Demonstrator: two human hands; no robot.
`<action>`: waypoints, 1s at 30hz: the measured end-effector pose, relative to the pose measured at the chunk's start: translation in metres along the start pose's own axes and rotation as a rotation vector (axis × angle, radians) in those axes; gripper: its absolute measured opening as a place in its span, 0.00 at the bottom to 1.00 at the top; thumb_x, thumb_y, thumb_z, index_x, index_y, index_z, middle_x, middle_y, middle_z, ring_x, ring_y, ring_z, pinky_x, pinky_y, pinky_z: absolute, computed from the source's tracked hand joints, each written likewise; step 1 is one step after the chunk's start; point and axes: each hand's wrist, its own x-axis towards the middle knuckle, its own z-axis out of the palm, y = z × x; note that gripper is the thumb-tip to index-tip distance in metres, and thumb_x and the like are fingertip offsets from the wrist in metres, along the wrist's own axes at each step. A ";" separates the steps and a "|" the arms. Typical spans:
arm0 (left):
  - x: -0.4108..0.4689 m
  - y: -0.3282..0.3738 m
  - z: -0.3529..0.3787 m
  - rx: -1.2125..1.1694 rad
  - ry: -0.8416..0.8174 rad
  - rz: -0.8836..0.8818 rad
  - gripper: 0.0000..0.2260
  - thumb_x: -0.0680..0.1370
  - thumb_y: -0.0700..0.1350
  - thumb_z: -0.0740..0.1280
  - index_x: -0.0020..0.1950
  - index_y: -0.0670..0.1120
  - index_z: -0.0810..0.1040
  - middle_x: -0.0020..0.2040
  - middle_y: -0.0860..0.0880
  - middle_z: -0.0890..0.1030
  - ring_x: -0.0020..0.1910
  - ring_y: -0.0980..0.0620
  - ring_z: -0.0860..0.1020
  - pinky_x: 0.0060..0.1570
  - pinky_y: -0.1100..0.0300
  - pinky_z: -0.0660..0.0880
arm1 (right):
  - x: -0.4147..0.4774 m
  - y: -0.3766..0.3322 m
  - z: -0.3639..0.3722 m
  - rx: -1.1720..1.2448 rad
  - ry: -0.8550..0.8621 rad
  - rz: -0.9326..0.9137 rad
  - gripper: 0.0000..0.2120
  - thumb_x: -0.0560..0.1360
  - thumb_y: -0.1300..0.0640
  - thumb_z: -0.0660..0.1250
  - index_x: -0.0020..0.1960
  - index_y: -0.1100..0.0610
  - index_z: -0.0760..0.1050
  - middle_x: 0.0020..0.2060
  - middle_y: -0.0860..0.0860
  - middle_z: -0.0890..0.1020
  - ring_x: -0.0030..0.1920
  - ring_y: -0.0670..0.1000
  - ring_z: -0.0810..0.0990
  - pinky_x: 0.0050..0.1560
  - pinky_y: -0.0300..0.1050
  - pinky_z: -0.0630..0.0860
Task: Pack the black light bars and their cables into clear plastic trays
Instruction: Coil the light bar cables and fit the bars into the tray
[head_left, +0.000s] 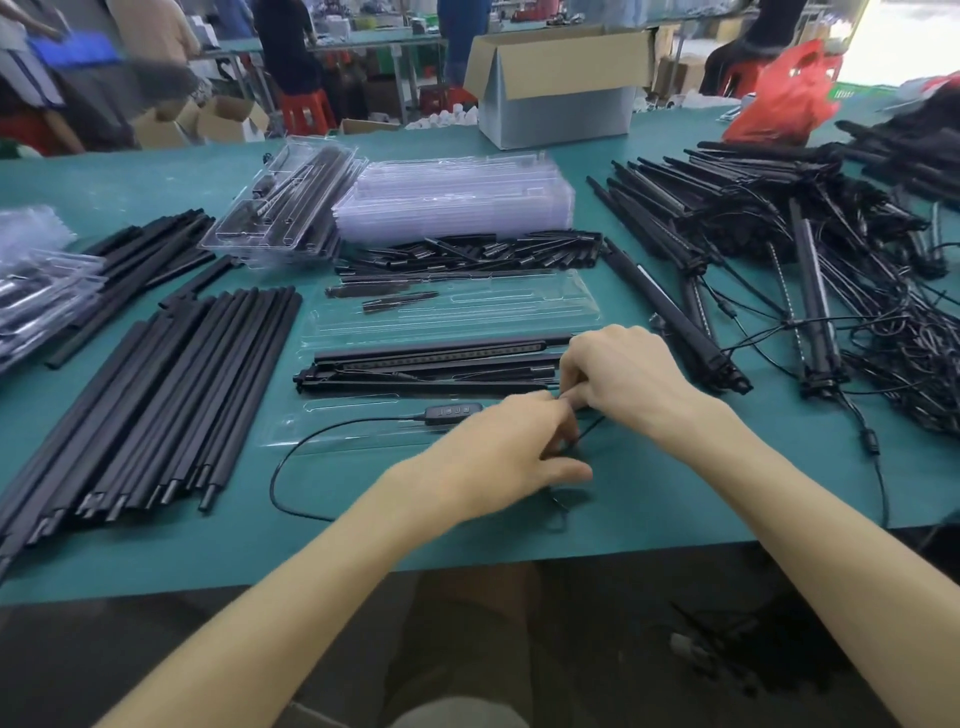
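A clear plastic tray (467, 317) lies open on the green table in front of me. Black light bars (431, 364) lie across its middle. A thin black cable (291, 452) with an inline controller (453, 413) loops over the tray's near part. My left hand (514, 457) pinches the cable near the tray's right end. My right hand (618, 374) is curled over the right ends of the bars, its fingertips meeting my left fingers at the cable. What the right fingers pinch is hidden.
Black tubes (156, 405) lie piled at the left, small black connectors (467, 254) behind the tray, a stack of empty trays (457, 197) and a packed tray (280, 208) further back. Tangled bars with cables (831, 270) fill the right. A cardboard box (561, 88) stands at the back.
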 end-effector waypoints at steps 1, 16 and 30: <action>0.005 0.003 0.007 0.016 0.024 0.034 0.14 0.78 0.52 0.72 0.57 0.45 0.77 0.53 0.51 0.76 0.50 0.49 0.77 0.53 0.52 0.75 | 0.001 0.000 0.000 -0.013 -0.001 -0.005 0.07 0.70 0.49 0.76 0.46 0.48 0.82 0.45 0.50 0.85 0.50 0.58 0.81 0.43 0.45 0.70; 0.013 -0.007 0.029 -0.618 0.417 0.286 0.09 0.70 0.25 0.73 0.40 0.38 0.83 0.40 0.45 0.76 0.43 0.49 0.79 0.44 0.56 0.83 | 0.007 -0.004 -0.010 -0.035 -0.022 -0.026 0.04 0.71 0.54 0.72 0.45 0.47 0.81 0.38 0.51 0.74 0.40 0.57 0.69 0.39 0.43 0.63; 0.008 -0.012 0.028 -0.689 0.392 0.119 0.05 0.73 0.35 0.75 0.44 0.43 0.82 0.44 0.45 0.82 0.44 0.46 0.80 0.45 0.53 0.76 | 0.011 0.000 -0.009 -0.005 -0.041 -0.048 0.07 0.67 0.50 0.77 0.43 0.47 0.82 0.38 0.48 0.79 0.41 0.54 0.74 0.39 0.43 0.65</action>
